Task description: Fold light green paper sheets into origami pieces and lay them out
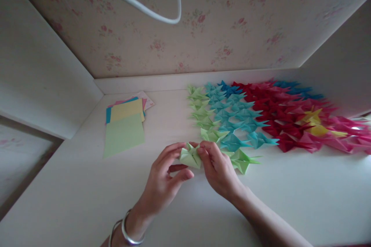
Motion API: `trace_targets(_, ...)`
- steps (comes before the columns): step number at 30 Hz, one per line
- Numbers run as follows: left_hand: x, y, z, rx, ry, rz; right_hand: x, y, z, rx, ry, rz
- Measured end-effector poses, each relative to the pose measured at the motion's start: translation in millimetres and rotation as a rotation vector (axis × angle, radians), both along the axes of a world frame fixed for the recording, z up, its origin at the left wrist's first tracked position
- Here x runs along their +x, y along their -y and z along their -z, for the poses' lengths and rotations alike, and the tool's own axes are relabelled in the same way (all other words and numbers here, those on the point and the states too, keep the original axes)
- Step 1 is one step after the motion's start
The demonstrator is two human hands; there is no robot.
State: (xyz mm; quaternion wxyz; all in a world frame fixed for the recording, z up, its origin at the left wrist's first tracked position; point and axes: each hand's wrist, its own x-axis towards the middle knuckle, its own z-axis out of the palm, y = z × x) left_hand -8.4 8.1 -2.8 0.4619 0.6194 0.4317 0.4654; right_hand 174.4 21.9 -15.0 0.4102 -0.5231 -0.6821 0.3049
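A pale green folded-paper crane [190,157] is between my two hands, just above the white tabletop. My right hand [217,166] pinches its right side between thumb and fingers. My left hand [164,173] curls its fingers around the left edge, with the thumb held away from the paper. Part of the crane is hidden behind the fingers. Just right of my right hand lies a finished light green crane [241,161]. Beyond my hands stands a column of light green cranes [203,114], next to turquoise cranes [232,114].
A stack of coloured paper squares lies at the left, with a light green sheet [124,135] in front and a yellow sheet [127,110] behind. Red cranes [269,112], pink cranes [344,139] and a yellow crane [314,121] fill the right. A white cable [139,5] hangs overhead.
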Motion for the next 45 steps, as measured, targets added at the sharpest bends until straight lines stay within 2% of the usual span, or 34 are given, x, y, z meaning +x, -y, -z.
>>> trace_targets(4,-1.0,-4.0,1.0,0.039,-0.080,-0.122,0.4,1.4,3.3,0.038,-0.050,0.004)
trace_targets(7,-1.5,-7.9,5.1,-0.039,0.026,-0.219,-1.7,1.3,6.8,0.048,-0.161,0.053)
trace_targets(10,-0.6,-9.4,7.6,-0.074,0.103,-0.249,-3.5,2.5,8.1,0.038,-0.301,0.149)
trace_targets(13,3.1,-7.1,7.3,-0.091,0.109,-0.222,0.9,8.7,7.3,-0.002,-0.327,0.204)
trace_targets(19,20.4,4.7,11.7,-0.106,0.029,-0.152,35.2,29.3,4.0,-0.012,-0.332,0.267)
trace_targets(22,37.4,13.7,16.2,-0.124,0.039,-0.226,55.7,39.3,-1.5,-0.055,-0.329,0.284)
trace_targets(25,60.0,23.8,18.3,-0.285,0.150,-0.288,72.5,48.1,-7.0,-0.107,-0.392,0.316)
trace_targets(27,74.3,28.9,18.6,-0.380,0.219,-0.271,83.0,52.8,-8.8,-0.118,-0.416,0.344)
trace_targets(32,88.4,29.1,17.2,-0.449,0.196,-0.032,118.5,59.6,-10.1,-0.134,-0.274,0.311)
trace_targets(36,74.6,24.0,12.6,-0.420,0.056,0.070,161.1,58.6,-15.1,-0.210,-0.132,0.282)
trace_targets(38,62.1,23.8,10.0,-0.383,0.002,0.060,185.2,55.8,-17.5,-0.207,-0.090,0.310)
trace_targets(41,35.9,26.7,10.1,-0.354,-0.075,-0.035,218.5,50.2,-18.1,-0.193,-0.059,0.343)
trace_targets(45,-16.4,28.8,20.7,-0.281,-0.199,-0.231,245.6,42.0,-12.9,-0.251,-0.013,0.287)
